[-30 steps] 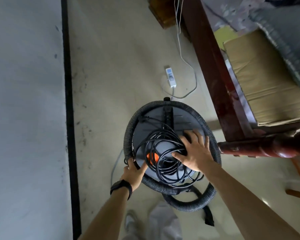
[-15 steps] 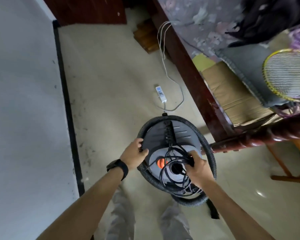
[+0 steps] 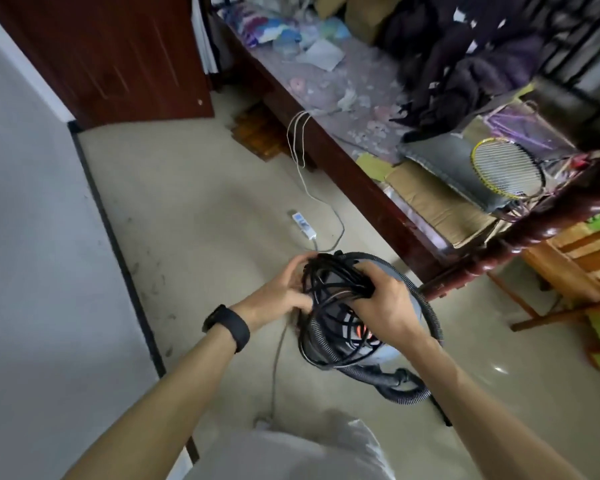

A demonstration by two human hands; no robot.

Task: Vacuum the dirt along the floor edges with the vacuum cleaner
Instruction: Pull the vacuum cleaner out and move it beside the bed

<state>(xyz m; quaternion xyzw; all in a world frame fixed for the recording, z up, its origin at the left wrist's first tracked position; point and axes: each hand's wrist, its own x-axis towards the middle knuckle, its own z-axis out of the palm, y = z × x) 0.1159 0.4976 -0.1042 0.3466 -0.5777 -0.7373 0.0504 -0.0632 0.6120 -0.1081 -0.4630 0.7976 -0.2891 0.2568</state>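
Observation:
A round grey vacuum cleaner stands on the floor with its ribbed black hose wrapped around it. A coil of black power cord is lifted off its top. My right hand grips the bundle from the right. My left hand, with a black watch on the wrist, holds the coil's left side, fingers curled into the loops. An orange button on the cleaner's lid shows through the cord. Dirt specks lie along the black skirting at the left wall.
A white power strip with its cable lies on the floor just beyond the vacuum. A dark wooden bed frame piled with cardboard, clothes and a racket runs along the right. A wooden door stands at the back. Wooden furniture sits at the right.
Both hands have lifted the cord coil off the vacuum's lid; the left hand left the hose and took the coil. The view has tilted up toward the door and bed.

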